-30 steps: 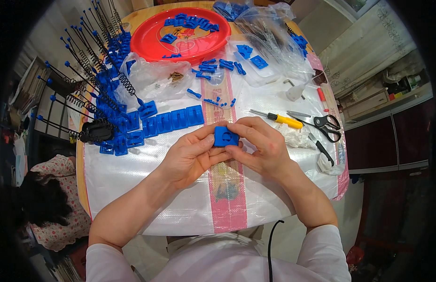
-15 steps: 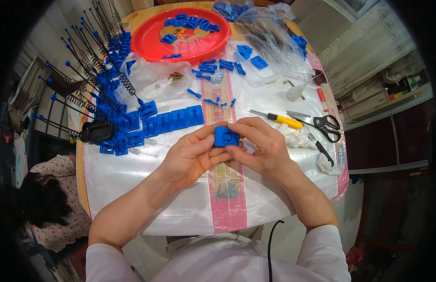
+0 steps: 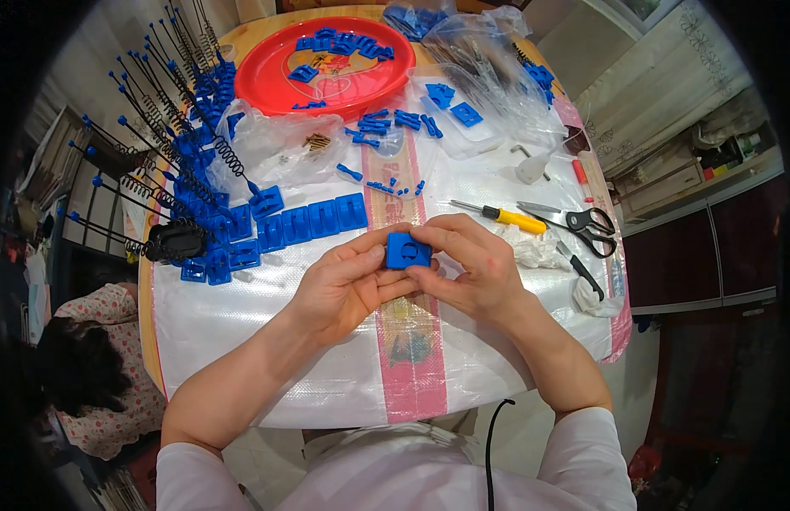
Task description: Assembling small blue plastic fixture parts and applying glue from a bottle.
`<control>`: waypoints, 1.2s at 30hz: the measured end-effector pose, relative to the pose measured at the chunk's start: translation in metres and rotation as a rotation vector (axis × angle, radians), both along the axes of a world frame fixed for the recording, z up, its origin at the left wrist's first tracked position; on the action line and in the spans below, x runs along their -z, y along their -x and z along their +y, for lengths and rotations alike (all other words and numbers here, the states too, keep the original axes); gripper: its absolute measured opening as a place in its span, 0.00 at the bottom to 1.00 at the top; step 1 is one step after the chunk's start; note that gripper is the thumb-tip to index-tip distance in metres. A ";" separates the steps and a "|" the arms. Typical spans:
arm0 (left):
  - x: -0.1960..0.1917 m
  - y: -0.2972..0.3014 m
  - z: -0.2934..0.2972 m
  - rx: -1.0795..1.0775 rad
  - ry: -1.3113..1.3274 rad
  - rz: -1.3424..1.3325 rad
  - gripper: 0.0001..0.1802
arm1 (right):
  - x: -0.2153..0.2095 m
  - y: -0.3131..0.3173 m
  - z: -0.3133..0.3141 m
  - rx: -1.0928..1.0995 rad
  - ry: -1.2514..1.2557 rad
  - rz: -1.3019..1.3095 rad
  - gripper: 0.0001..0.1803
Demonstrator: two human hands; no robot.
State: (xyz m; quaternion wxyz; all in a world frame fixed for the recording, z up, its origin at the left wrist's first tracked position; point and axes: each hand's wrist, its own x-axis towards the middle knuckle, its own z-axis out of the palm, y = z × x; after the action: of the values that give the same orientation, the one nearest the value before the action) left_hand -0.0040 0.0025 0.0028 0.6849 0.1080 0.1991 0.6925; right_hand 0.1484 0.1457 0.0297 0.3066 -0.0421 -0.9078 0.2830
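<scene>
Between both hands, above the middle of the table, is a small square blue plastic piece (image 3: pixel 408 250) with a round, ring-like opening in its face. My left hand (image 3: pixel 344 281) pinches its left edge with the thumb, its fingers behind and under it. The fingers and thumb of my right hand (image 3: pixel 472 266) grip its right side. Beyond my left hand, a row of blue plastic bases (image 3: pixel 323 216) reaches toward the left. Past the hands lie small blue connector pieces (image 3: pixel 374 122) and tiny blue bits (image 3: pixel 393 187).
A red basin (image 3: pixel 250 81) with blue parts stands at the back. Blue assemblies with black springs (image 3: pixel 229 153) crowd the left side. A plastic bag with brass screws (image 3: pixel 317 141) lies near them. To the right are a yellow screwdriver (image 3: pixel 523 221), scissors (image 3: pixel 592 226) and a knife (image 3: pixel 585 271).
Both hands keep their hold on the blue piece, which has tilted very slightly. The whole view has shifted a little; nothing else has visibly moved.
</scene>
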 end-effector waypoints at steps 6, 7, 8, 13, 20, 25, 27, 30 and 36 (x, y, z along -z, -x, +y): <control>-0.002 -0.002 -0.001 -0.021 -0.012 0.121 0.24 | 0.001 0.000 -0.001 -0.007 0.000 0.024 0.23; -0.002 -0.002 -0.001 -0.022 -0.007 0.124 0.24 | 0.001 0.000 -0.001 -0.007 0.005 0.019 0.23; -0.002 -0.002 -0.001 -0.024 -0.002 0.127 0.24 | 0.001 0.000 -0.001 -0.008 0.011 0.014 0.23; -0.003 -0.002 -0.001 -0.021 0.019 0.101 0.24 | 0.000 0.001 -0.002 -0.003 0.042 0.020 0.23; -0.006 -0.004 0.000 -0.021 0.048 0.167 0.25 | 0.003 -0.002 -0.004 0.013 0.173 -0.015 0.22; -0.012 -0.005 0.000 -0.017 0.075 0.197 0.26 | 0.003 -0.002 -0.003 -0.002 0.187 -0.027 0.22; -0.012 -0.005 0.000 -0.012 0.083 0.214 0.26 | 0.002 -0.001 -0.003 -0.003 0.183 -0.018 0.22; -0.012 -0.006 0.001 0.001 0.089 0.231 0.26 | 0.002 -0.003 -0.003 -0.006 0.202 -0.044 0.22; -0.010 -0.005 0.001 0.020 0.071 0.200 0.26 | 0.002 -0.003 -0.004 0.005 0.207 -0.050 0.22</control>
State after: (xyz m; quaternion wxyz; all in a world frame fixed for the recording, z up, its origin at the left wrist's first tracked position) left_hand 0.0009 0.0031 0.0124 0.6721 0.1541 0.2897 0.6638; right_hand 0.1515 0.1418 0.0274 0.2786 -0.0828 -0.8809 0.3735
